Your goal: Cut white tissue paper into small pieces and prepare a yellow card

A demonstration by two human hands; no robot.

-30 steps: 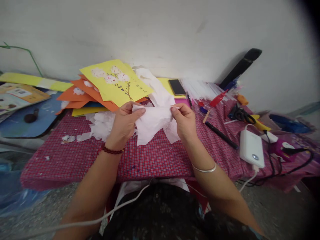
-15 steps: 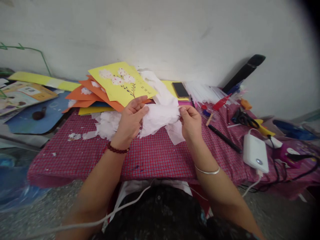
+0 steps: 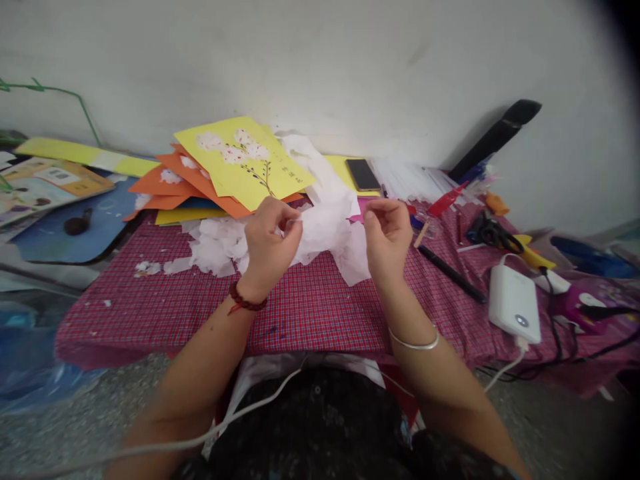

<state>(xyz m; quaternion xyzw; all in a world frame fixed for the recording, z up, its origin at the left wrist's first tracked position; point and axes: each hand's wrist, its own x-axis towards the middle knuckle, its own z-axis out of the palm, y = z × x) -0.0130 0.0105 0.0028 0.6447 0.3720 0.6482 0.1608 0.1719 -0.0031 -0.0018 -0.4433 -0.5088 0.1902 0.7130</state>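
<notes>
My left hand and my right hand are raised over the red checked tablecloth, fingers curled. Between them lies a crumpled sheet of white tissue paper. The left hand pinches the tissue's left edge. The right hand's fingertips are pinched together just right of the tissue, and whether they hold any of it is hard to tell. A heap of torn tissue scraps lies left of the left hand. Behind it a yellow card with a flower branch tops a pile of orange sheets.
A phone lies at the back by the wall. To the right are a black pen, scissors, a white power bank with cables, and a purple device. Books and a blue board lie at the left.
The tissue, earlier stretched between both hands, now lies bunched lower. My right hand has lifted away from it with fingers pinched; my left hand has curled on its edge.
</notes>
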